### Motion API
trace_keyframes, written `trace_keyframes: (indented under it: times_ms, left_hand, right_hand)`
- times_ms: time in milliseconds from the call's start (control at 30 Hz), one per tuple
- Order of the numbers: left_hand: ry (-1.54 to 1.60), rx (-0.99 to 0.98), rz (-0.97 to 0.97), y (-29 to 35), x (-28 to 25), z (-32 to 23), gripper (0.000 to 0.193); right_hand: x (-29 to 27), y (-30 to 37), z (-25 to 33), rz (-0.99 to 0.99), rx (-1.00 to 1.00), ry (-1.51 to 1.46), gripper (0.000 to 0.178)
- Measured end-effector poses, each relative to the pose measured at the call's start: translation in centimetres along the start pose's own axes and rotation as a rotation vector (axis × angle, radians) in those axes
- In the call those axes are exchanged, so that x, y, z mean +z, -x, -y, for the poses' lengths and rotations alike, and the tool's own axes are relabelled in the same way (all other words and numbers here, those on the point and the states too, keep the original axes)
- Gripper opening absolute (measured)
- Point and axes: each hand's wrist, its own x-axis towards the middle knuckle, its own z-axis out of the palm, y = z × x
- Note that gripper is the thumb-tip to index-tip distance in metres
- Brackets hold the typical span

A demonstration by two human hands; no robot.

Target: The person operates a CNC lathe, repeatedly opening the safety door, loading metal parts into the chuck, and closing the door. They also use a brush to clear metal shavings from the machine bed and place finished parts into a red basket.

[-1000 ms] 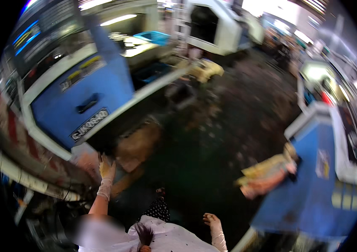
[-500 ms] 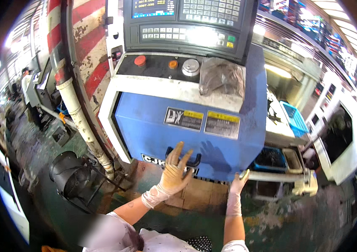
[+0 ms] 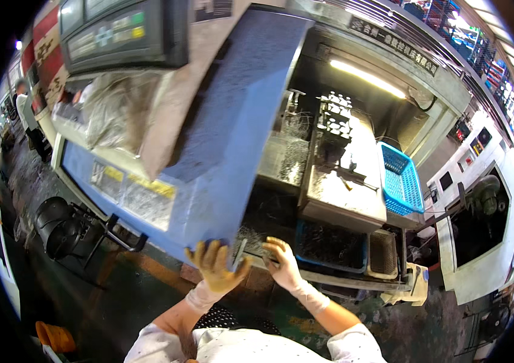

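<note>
My left hand (image 3: 216, 269), in a pale, yellow-stained glove, has its fingers spread at the lower right corner of the blue machine door (image 3: 226, 157). It appears to touch the door there. Close by on the right, my gloved right hand (image 3: 284, 271) is raised with its fingers curled inward. Something small and dark seems to be at those fingertips, too unclear to name. A narrow metal strip (image 3: 239, 253) stands between the two hands. Left of them, a black door handle (image 3: 127, 237) is untouched. Beyond the door's edge, the lit machine interior shows a metal bed (image 3: 344, 209).
A blue plastic basket (image 3: 402, 178) sits right of the bed. Below are a blue-rimmed bin (image 3: 329, 248) of dark shavings and a tan crate (image 3: 382, 254). A rail (image 3: 353, 281) runs along the front. Upper left is the control panel (image 3: 117, 36); a black fan (image 3: 57, 225) stands on the floor.
My view has swung right, bringing the machine interior into sight. My left hand has left the area by the handle for the door's right corner. The right hand's fingers now show apart from the door.
</note>
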Motion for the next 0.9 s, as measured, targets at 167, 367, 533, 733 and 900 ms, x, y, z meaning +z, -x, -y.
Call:
trace_keyframes:
  times_ms: [167,367,533,733,900]
  left_hand:
    - [-0.099,-0.018,-0.085,0.7,-0.7,0.6,0.050]
    - [-0.158,-0.099,-0.051,0.8,-1.2,0.0,0.049]
    - [-0.209,-0.155,-0.125,2.7,-1.3,-0.2,0.045]
    - [-0.323,-0.208,-0.094,2.4,-1.8,-1.1,0.046]
    - [-0.371,-0.228,-0.129,1.6,-1.2,-0.9,0.044]
  right_hand:
    - [-3.7,-12.6,-3.9,-0.176,-0.168,0.131,0.032]
    - [-6.0,-29.3,-10.7,-0.435,-0.191,0.437,0.032]
    - [-6.2,-37.6,-11.7,-0.416,-0.084,0.743,0.039]
    - [-7.9,-40.1,-9.6,-0.029,0.320,0.856,0.046]
    - [-7.9,-40.1,-10.1,0.038,0.277,0.876,0.051]
